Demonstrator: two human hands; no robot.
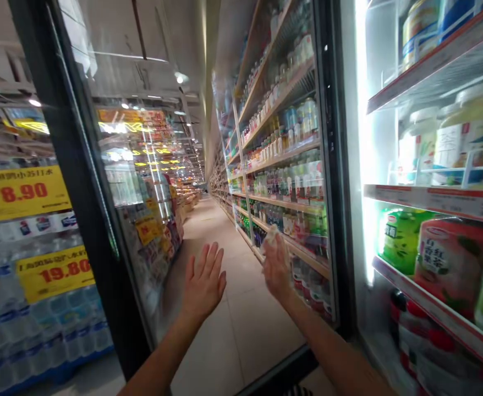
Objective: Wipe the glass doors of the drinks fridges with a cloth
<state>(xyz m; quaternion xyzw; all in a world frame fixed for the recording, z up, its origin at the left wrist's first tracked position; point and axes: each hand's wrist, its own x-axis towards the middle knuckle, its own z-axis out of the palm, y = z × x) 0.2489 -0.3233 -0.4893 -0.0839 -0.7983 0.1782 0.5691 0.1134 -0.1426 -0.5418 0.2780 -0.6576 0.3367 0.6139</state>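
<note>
A glass cooler door point(233, 352) with a black frame stands open in front of me. My left hand point(204, 280) is at the glass, palm forward and fingers stretched out, holding nothing; whether it touches the pane I cannot tell. To its right, my right hand point(275, 269) is closed on a crumpled pale cloth point(273, 236), which shows above the fingers near the glass. Motion blurs this hand a little, and part of the cloth is hidden in the grip.
Lit cooler shelves point(439, 201) with bottles and a red tea pack point(448, 264) rise close on the right. At left, beyond the black door frame point(84, 165), are stacked water bottles point(39, 346) and a yellow price sign point(22, 192). An aisle floor point(208, 220) shows through the glass.
</note>
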